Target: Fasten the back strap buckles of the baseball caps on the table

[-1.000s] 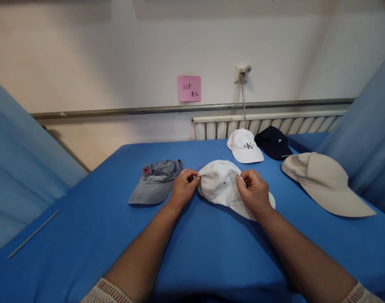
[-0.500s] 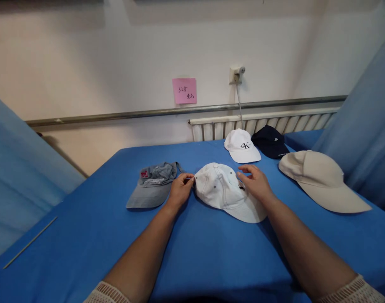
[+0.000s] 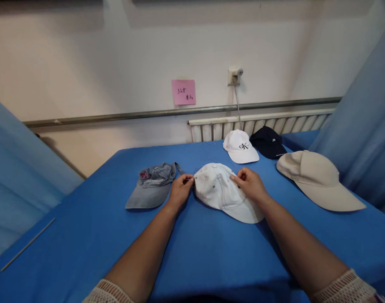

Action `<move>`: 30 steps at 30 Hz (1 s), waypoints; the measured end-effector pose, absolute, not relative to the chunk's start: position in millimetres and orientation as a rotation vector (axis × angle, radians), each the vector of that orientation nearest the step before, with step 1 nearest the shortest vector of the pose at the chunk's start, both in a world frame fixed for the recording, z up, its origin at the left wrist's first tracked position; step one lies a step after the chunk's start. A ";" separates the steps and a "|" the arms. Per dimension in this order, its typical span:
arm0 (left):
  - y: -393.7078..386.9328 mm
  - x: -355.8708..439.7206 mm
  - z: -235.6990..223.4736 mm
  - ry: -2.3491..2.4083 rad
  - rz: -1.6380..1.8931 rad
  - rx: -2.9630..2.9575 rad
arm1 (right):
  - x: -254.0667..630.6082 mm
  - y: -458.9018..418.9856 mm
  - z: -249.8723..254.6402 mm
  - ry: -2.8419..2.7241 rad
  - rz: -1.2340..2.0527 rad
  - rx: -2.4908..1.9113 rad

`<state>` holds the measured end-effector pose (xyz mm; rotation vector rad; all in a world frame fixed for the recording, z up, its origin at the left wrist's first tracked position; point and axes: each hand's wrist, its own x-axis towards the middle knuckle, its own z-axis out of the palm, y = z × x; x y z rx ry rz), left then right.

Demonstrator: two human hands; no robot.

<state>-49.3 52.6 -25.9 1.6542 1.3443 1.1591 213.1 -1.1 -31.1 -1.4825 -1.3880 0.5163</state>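
A pale off-white baseball cap (image 3: pixel 215 189) lies on the blue cloth between my two hands, its brim toward the lower right. My left hand (image 3: pixel 181 190) pinches the cap's left rear edge. On the other side, my right hand (image 3: pixel 249 185) has its thumb and fingers closed on the front of the crown, covering part of that panel. Just left of my left hand rests a grey-blue cap (image 3: pixel 151 189) with a small red patch and a loose back strap.
Behind are a white cap (image 3: pixel 239 145) with dark letters and a navy cap (image 3: pixel 267 142). A large beige cap (image 3: pixel 318 176) lies at right. A thin stick (image 3: pixel 27 245) lies on the table's left edge. Blue curtains (image 3: pixel 362 113) hang on both sides.
My right hand has moved slightly left and closed its fingers on the pale cap's crown. My left hand stays at the cap's rear edge.
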 end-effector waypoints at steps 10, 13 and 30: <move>34.7 -35.0 -17.3 1.392 1.208 1.673 | 207.5 -5.0 -26.8 -1.138 0.555 -1.495; 28.6 -32.1 -13.3 1.348 1.236 1.682 | 208.3 -11.5 -21.4 -1.078 0.542 -1.484; 31.6 -22.7 -36.0 1.252 0.807 1.917 | 356.4 -64.8 -24.4 -0.687 0.086 -1.823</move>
